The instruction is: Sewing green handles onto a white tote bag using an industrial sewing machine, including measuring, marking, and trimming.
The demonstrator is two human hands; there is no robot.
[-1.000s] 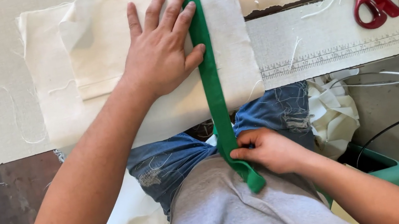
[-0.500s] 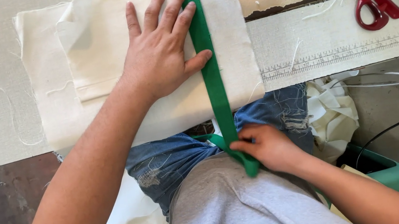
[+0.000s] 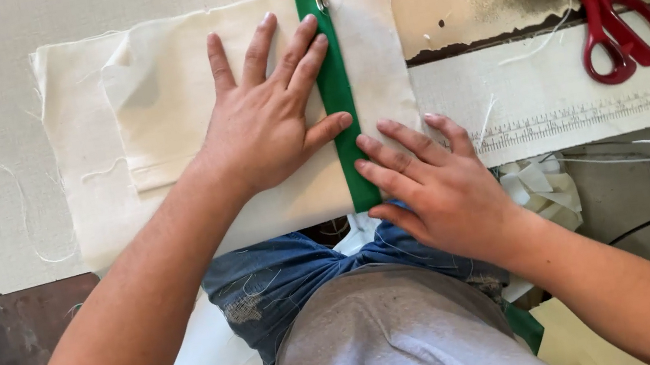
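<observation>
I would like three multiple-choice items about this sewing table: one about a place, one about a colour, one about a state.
1. Where do the scissors lie?
A. at the table's upper right
B. on the cream cloth
C. under the left hand

2. What colour is the strip along the cream cloth?
A. blue
B. green
C. black

3. How is the left hand?
A. closed in a fist
B. lifted off the table
C. flat, fingers spread on the cloth

Answers: 1 A, the red handles rest far right of the cloth; 2 B, the strip is plainly green; 3 C, the palm presses down while the right hand touches the strip's lower end.
</observation>
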